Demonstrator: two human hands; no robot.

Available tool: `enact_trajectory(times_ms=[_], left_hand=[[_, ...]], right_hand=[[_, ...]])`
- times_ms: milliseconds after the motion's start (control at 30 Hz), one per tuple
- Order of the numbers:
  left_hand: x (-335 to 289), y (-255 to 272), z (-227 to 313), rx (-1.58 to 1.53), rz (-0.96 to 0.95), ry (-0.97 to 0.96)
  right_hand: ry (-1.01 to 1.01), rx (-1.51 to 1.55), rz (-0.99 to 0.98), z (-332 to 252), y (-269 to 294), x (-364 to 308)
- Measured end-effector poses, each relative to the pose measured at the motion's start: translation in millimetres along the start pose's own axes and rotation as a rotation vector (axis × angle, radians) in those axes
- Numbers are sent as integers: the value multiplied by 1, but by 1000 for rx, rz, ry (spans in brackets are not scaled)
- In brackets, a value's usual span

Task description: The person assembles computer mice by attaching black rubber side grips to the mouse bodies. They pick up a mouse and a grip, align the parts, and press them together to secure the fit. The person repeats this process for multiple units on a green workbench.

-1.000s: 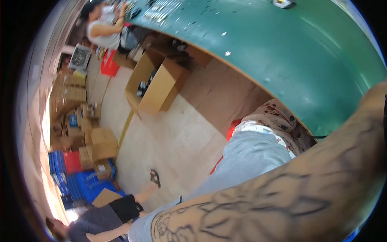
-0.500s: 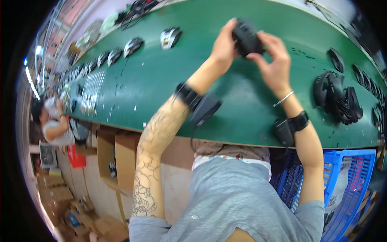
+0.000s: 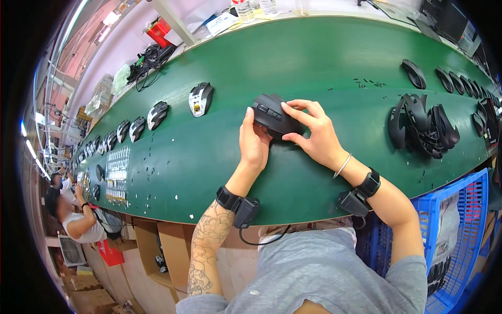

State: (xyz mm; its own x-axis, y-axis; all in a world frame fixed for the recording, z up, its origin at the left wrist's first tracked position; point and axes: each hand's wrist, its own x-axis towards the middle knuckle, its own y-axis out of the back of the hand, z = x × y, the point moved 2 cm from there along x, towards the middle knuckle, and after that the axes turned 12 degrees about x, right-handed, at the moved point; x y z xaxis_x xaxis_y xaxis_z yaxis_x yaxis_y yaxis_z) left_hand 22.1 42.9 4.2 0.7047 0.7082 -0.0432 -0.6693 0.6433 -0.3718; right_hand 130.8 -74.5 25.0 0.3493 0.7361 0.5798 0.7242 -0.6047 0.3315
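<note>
Between my two hands is a black computer mouse, its buttons and scroll wheel facing up, over the green workbench. My left hand grips its left side, the thumb along the edge and the other fingers partly hidden beneath. From the other side my right hand closes on it, fingertips on the upper edge and thumb on the lower one. Left of my hands lies a mouse body, half white and half black, with a small yellow part showing.
More part-assembled mice run in a row to the left, past a tray of small parts. Black mouse shells are heaped on the right. A blue crate stands below the edge; another person sits far left.
Both hands have come down toward me and left in the picture, still holding the mouse. Its button side now shows more plainly. The whole view has also shifted, showing more beyond the bench.
</note>
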Motion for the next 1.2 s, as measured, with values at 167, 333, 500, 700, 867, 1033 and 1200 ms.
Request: enact_trajectory(times_ms=[167,333,500,700,867,1033,1200], left_hand=[[-2,-5,6,101,-30,-2],[2,6,18,-29,-21,1],[-2,10,22,-14,-37,-6],[-2,6,17,-6,-60,15],[-2,8,12,-20,-70,35],[-1,9,10,-6,-35,66],[3,22,13,-205,52,251]], right_hand=[[10,-110,-10,-1,0,-1],[-466,609,176,19,-11,-4],[-732,933,87,27,-10,-6],[-666,950,179,30,-14,-12],[-638,916,228,30,-16,-13],[-625,865,232,29,-13,-8],[-576,803,143,35,1,1]])
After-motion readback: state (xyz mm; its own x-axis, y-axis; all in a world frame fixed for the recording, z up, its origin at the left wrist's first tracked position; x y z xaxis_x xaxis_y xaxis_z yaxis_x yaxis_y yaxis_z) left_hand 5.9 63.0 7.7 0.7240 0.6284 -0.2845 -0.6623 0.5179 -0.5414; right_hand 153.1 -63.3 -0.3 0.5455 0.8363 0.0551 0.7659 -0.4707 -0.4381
